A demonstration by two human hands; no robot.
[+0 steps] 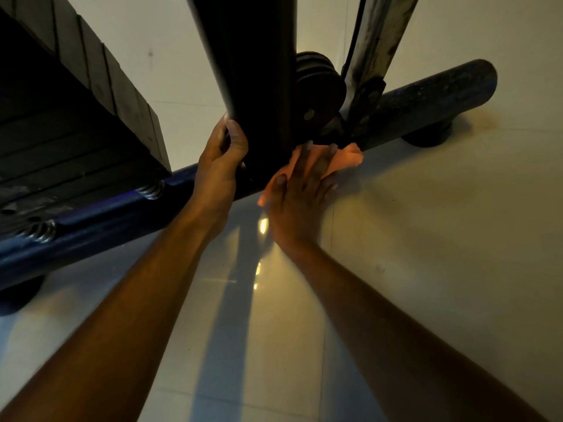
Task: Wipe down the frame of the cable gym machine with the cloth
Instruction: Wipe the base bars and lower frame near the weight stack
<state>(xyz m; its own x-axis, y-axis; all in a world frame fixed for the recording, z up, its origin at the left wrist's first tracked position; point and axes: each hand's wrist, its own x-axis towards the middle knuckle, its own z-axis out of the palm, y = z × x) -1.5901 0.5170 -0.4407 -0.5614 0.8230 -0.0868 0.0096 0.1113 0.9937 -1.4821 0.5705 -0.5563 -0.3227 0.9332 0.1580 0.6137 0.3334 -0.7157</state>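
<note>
- My left hand (217, 166) grips the dark upright post (243, 71) of the machine frame low down, thumb on the near face and fingers curled round the far side.
- My right hand (300, 193) lies flat with fingers spread and straight, pressing the orange cloth (347, 158) against the foot of that post, where it meets the blue base tube (100, 217).
- The cloth sits under my right palm and fingers; a bunched corner sticks out to the right past the fingertips, and a strip shows beside my thumb.
- The base tube runs from lower left to upper right across the floor (426, 239), resting on dark rubber feet; its right end is dusty and speckled.
- Just behind the post I see a black pulley (320, 86) and a worn, pale slanting bar (377, 41) bolted down near the tube.
- To the left hangs the weight stack (91, 95), its plates in shadow, with two coil springs (152, 190) on the tube below it.
- The tiled floor is glossy and shows a bright reflection between my forearms.
</note>
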